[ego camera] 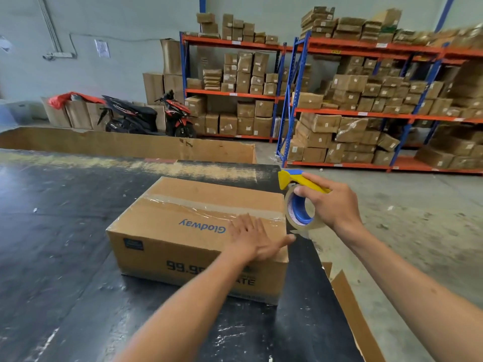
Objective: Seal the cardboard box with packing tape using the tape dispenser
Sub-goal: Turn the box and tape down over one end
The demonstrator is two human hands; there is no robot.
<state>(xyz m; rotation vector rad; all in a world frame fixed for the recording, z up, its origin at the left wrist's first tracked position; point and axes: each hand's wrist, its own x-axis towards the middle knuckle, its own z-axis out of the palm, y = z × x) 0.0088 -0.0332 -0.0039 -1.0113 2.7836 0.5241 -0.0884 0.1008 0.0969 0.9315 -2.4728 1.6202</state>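
Note:
A brown cardboard box point(183, 231) printed "Glodway" lies on the black table point(65, 218). A strip of clear packing tape point(198, 207) runs across its top along the flap seam. My left hand point(254, 240) rests flat, fingers spread, on the box's top near its right edge. Just past that right edge, my right hand point(332, 205) grips the yellow and blue tape dispenser point(300, 199) with its roll of clear tape. A short loose end of tape hangs below the roll, close to my left thumb.
The table's right edge point(321, 270) falls just right of the box, with cardboard scraps point(350, 304) leaning against it. A long low cardboard wall point(125, 145) stands behind the table. Racks of boxes point(366, 113) and a parked scooter point(146, 116) stand farther back on the concrete floor.

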